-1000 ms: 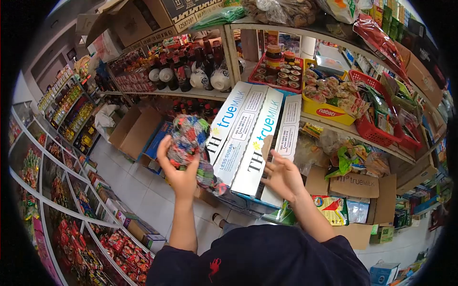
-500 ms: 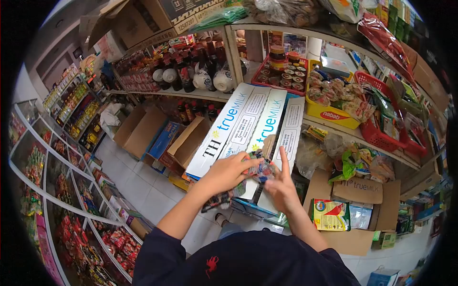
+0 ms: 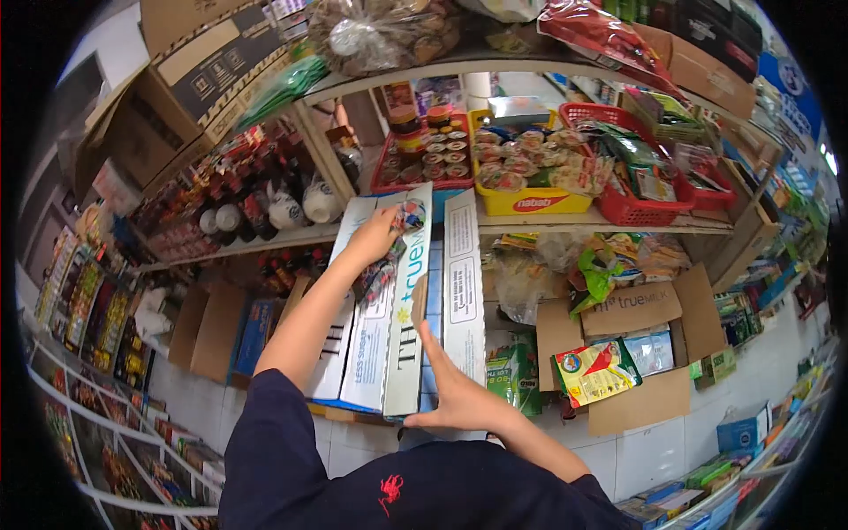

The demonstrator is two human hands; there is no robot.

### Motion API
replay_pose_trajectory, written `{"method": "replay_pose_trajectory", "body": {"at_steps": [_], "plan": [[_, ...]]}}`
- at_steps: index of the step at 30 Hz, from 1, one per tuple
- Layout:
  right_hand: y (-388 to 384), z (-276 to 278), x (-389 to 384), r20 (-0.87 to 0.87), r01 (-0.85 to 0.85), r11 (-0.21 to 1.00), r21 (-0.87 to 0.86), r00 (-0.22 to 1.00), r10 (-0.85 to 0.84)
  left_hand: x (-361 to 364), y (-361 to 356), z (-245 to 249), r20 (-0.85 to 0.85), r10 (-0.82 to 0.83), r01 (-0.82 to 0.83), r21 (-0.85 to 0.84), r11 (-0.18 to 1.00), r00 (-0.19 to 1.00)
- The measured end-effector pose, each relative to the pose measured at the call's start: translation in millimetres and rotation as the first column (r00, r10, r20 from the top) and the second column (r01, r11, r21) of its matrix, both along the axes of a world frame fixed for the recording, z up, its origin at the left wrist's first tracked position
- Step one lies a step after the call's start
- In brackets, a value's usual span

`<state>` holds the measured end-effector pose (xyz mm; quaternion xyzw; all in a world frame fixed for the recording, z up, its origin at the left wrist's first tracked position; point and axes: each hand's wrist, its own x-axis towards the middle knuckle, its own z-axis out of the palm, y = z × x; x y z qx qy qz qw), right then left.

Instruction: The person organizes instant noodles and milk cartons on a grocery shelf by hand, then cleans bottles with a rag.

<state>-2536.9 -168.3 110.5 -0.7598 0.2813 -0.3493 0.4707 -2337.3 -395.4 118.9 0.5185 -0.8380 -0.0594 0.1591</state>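
My left hand grips a crumpled, multicoloured patterned cloth, one end of which shows past the fingers against a raised carton flap. That flap belongs to a white TH true MILK carton, opened along its top, with light-blue packs showing inside. The carton's other flap lies to the right. At the near end, my right hand is open, thumb and fingers spread apart beside the opening. Another white milk carton sits under my left forearm.
A yellow Nabati box and red baskets stand on the shelf behind. At right, an open cardboard box holds a yellow packet. A shelf post rises behind the cartons. Bottles line the shelf at left.
My left hand has moved forward with the cloth, up along the raised flap. My right hand is now lower, at the carton's near end. The view has turned right, and the carton's opening shows wider.
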Motion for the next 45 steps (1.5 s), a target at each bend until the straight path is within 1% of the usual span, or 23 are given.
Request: {"method": "replay_pose_trajectory", "body": {"at_steps": [2,4,8,10,11,14,16,17,19,20,21,22,23,24,25,27,29,32,34,39,42,44,45], "plan": [[1.1,-3.0,2.2,-0.026,0.007,1.000,0.002,1.000,-0.007,-5.4,-31.9,-4.4,0.032,0.151,-0.151,-0.002,0.989,0.988],[1.5,-0.9,2.0,-0.074,0.037,0.999,0.000,0.997,-0.037,-3.9,-60.8,-12.4,0.038,0.146,-0.146,0.007,0.989,0.989],[1.1,-0.4,3.6,-0.019,0.052,0.998,-0.025,0.998,-0.052,-5.7,-75.4,-11.0,-0.013,0.175,-0.174,0.004,0.985,0.985],[0.4,-0.1,4.7,0.023,0.031,0.999,-0.014,0.999,-0.031,-4.5,-66.1,-4.8,-0.107,0.129,-0.126,0.036,0.991,0.986],[0.4,1.3,4.8,0.034,0.042,0.999,-0.023,0.999,-0.041,-3.5,-59.6,-3.3,-0.166,0.156,-0.144,0.085,0.986,0.974],[1.8,-0.3,7.1,0.086,0.016,0.999,0.038,0.996,-0.019,5.5,-26.8,1.1,-0.236,0.069,-0.033,0.153,0.988,0.969],[1.6,-2.1,8.7,-0.066,0.059,0.997,-0.052,0.996,-0.062,11.1,7.6,4.6,-0.255,0.002,0.065,0.252,0.966,0.967],[2.0,-3.3,9.3,-0.070,0.042,0.997,-0.059,0.996,-0.046,14.1,29.3,3.8,-0.259,-0.095,0.145,0.182,0.972,0.961],[2.4,-1.4,10.7,-0.036,0.030,0.996,-0.086,0.999,-0.034,26.4,68.9,-6.2,-0.189,-0.108,0.158,0.272,0.949,0.976],[3.4,-2.2,11.2,-0.004,0.040,0.994,-0.106,0.999,-0.041,20.3,109.8,14.8,-0.173,-0.067,0.121,0.327,0.937,0.983],[3.0,-3.8,12.1,0.011,0.037,0.995,-0.088,0.999,-0.036,25.1,136.4,12.5,-0.085,-0.050,0.076,0.339,0.938,0.995],[3.9,-4.2,12.6,0.002,0.037,0.994,-0.102,0.999,-0.037,27.7,164.2,15.5,-0.063,-0.070,0.087,0.314,0.945,0.996],[5.2,-3.4,14.1,-0.006,0.047,0.990,-0.136,0.999,-0.048,22.9,194.1,30.6,-0.045,-0.015,0.030,0.363,0.931,0.999],[6.3,-2.3,15.6,-0.015,0.057,0.984,-0.170,0.998,-0.060,28.1,214.6,24.4,-0.078,-0.009,0.037,0.375,0.926,0.997],[7.2,-1.1,17.6,-0.034,0.071,0.974,-0.216,0.996,-0.080,30.6,232.2,22.7,-0.078,-0.015,0.042,0.359,0.932,0.997],[7.6,1.1,20.6,-0.039,0.075,0.975,-0.210,0.996,-0.086,28.8,259.1,25.0,-0.092,-0.012,0.038,0.286,0.957,0.996],[10.7,1.8,18.7,-0.057,0.081,0.973,-0.214,0.994,-0.096,26.8,264.8,29.0,-0.069,0.001,0.020,0.300,0.954,0.998],[14.5,9.2,11.7,-0.087,0.137,0.963,-0.232,0.983,-0.160,19.4,259.2,24.7,-0.057,-0.005,0.018,0.219,0.975,0.998],[17.6,9.5,4.6,-0.316,0.105,0.954,-0.280,0.928,-0.195,10.5,249.2,23.3,-0.025,0.014,-0.010,0.140,0.990,1.000],[15.9,2.3,4.1,-0.279,0.134,0.910,-0.392,0.925,-0.257,-5.1,192.8,21.8,0.038,0.009,-0.012,0.091,0.996,0.999],[16.7,-1.8,4.3,-0.266,0.175,0.919,-0.353,0.923,-0.278,-13.5,129.2,14.0,0.052,-0.019,0.018,0.011,1.000,0.998],[16.5,-3.2,4.6,-0.250,0.220,0.906,-0.362,0.913,-0.321,-19.3,78.2,10.2,0.077,-0.001,-0.002,0.033,0.999,0.997],[16.8,-2.3,4.4,-0.257,0.215,0.907,-0.362,0.913,-0.319,-20.0,49.9,4.5,0.071,-0.018,0.020,-0.031,0.999,0.997]]}}
